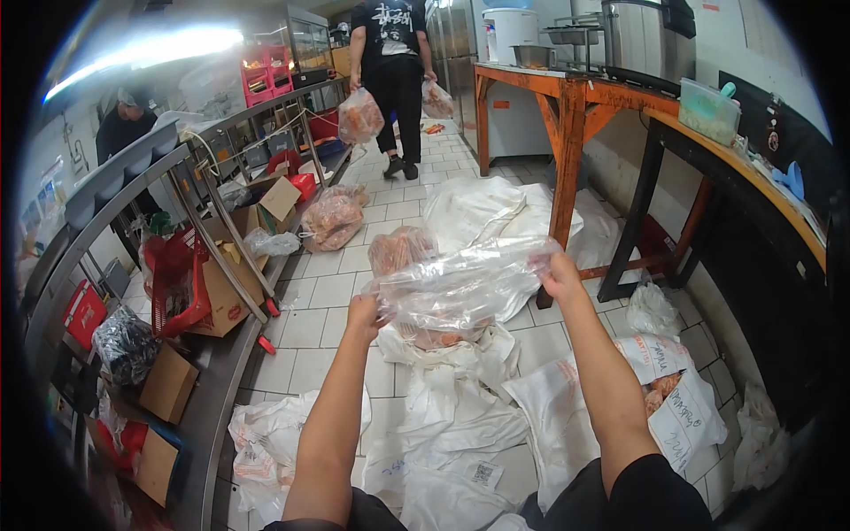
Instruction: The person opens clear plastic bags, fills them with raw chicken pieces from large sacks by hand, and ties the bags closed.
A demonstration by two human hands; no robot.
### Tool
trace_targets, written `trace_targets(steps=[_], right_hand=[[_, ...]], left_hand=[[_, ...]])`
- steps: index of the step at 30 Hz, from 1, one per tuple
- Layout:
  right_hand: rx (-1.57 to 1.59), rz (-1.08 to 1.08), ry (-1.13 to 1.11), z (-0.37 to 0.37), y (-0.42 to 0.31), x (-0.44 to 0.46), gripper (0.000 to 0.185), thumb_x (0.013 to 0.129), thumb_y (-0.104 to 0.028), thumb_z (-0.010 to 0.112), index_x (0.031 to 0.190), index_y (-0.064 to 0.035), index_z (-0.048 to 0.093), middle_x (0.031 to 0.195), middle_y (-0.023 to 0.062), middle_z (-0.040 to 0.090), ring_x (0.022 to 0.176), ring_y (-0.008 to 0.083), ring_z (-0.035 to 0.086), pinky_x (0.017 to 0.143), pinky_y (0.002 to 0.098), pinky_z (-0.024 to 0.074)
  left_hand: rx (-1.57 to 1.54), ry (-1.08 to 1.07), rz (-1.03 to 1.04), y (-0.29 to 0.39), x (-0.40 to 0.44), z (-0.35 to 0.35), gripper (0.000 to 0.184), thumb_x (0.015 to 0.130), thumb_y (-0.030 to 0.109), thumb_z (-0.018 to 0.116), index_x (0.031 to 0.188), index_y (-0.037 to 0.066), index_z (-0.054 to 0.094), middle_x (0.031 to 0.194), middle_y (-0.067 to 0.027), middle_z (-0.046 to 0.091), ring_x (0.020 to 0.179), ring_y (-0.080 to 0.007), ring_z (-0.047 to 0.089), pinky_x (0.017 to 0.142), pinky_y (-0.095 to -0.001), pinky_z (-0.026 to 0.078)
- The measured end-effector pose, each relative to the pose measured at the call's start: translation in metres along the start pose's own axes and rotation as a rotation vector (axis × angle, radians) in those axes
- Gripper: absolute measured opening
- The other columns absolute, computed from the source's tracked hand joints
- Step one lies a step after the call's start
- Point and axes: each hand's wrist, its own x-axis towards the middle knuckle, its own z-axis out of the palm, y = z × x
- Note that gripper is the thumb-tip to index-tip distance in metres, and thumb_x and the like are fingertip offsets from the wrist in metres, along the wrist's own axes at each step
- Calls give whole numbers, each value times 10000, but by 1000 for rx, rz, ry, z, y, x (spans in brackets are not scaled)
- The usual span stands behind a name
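Note:
A clear plastic bag (465, 288) is stretched sideways between my two hands. My left hand (365, 317) grips its left edge, and my right hand (558, 274) grips its right edge, higher up. Behind and below the film, a pinkish-orange mass in plastic (443, 335) shows partly, resting on white woven sacks (456, 389). Just beyond my hands sits another filled plastic bag (398, 249) with similar contents, its lower part hidden. An open white sack (686, 416) with handwriting lies to my right, orange-pink pieces showing in its opening.
Ahead, a person (390, 53) in black carries two filled bags along the tiled floor (328, 292). A filled bag (334, 217) lies by the metal rack (239, 372) on the left. At right stands an orange wooden table (567, 159). Another person (124, 133) is at far left.

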Motion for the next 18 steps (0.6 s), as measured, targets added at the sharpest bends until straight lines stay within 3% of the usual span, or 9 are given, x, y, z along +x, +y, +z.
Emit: trace_targets(steps=[1, 4, 6, 8, 10, 12, 14, 16, 18], right_hand=[[1, 3, 10, 5, -5, 1, 229, 889, -209, 663, 984, -55, 522, 792, 79, 626, 720, 249, 611, 639, 367, 478], [-327, -102, 304, 19, -7, -2, 257, 849, -206, 690, 989, -47, 545, 857, 117, 640, 791, 264, 628, 716, 383, 484], [-905, -566, 559, 20, 7, 1, 150, 856, -163, 673, 896, -55, 577, 771, 45, 593, 664, 170, 565, 615, 297, 449], [-906, -514, 562, 31, -1, -12, 132, 817, -115, 660, 893, -51, 574, 785, 53, 602, 690, 181, 578, 631, 300, 451], [-958, -562, 563, 44, -15, -22, 215, 715, -42, 637, 919, -51, 569, 843, 78, 630, 778, 216, 610, 696, 336, 472], [-1025, -595, 523, 57, -21, -31, 254, 710, -74, 672, 940, -63, 565, 845, 107, 632, 788, 244, 620, 712, 354, 477], [-1060, -565, 413, 82, -27, -46, 319, 699, -94, 711, 976, -83, 552, 808, 128, 623, 739, 268, 626, 679, 368, 487], [-1053, -619, 186, 101, -16, -49, 356, 688, -63, 693, 1008, -81, 538, 787, 120, 612, 699, 261, 617, 649, 358, 486], [-1049, -528, -9, 126, -6, -64, 400, 662, -45, 704, 1030, -80, 552, 834, 132, 603, 772, 254, 611, 681, 336, 480]], left_hand=[[-284, -202, -115, -12, 18, -1, 212, 880, 207, 654, 980, 55, 545, 807, -113, 607, 631, -204, 582, 437, -336, 434], [-58, 175, 224, 15, 22, -18, 321, 842, 102, 666, 1047, 59, 422, 730, -82, 544, 544, -162, 543, 407, -323, 411], [42, 187, 208, 31, 9, -21, 391, 814, 100, 692, 1092, 57, 420, 770, -101, 557, 589, -185, 564, 456, -344, 440], [135, 208, 204, 22, 5, -26, 463, 786, 99, 719, 1136, 55, 418, 811, -120, 571, 634, -208, 585, 506, -366, 468], [876, 250, 537, 12, -2, -28, 723, 719, 163, 792, 1288, 56, 359, 1019, -177, 564, 840, -287, 618, 701, -425, 514], [1106, 46, 428, 20, -38, -10, 1098, 603, 236, 872, 1449, 68, 192, 1293, -235, 450, 1137, -375, 530, 940, -467, 454], [1404, -236, 464, 30, -68, 15, 1320, 515, 318, 916, 1489, 43, 69, 1430, -267, 311, 1268, -423, 424, 1017, -455, 416], [1081, -540, 851, 9, -66, 40, 1417, 478, 388, 926, 1489, -2, 12, 1486, -278, 221, 1331, -450, 331, 1057, -458, 378], [802, -613, 892, 2, -87, 76, 1174, 588, 387, 881, 1423, -57, 184, 1390, -303, 369, 1261, -443, 427, 1003, -447, 418]])
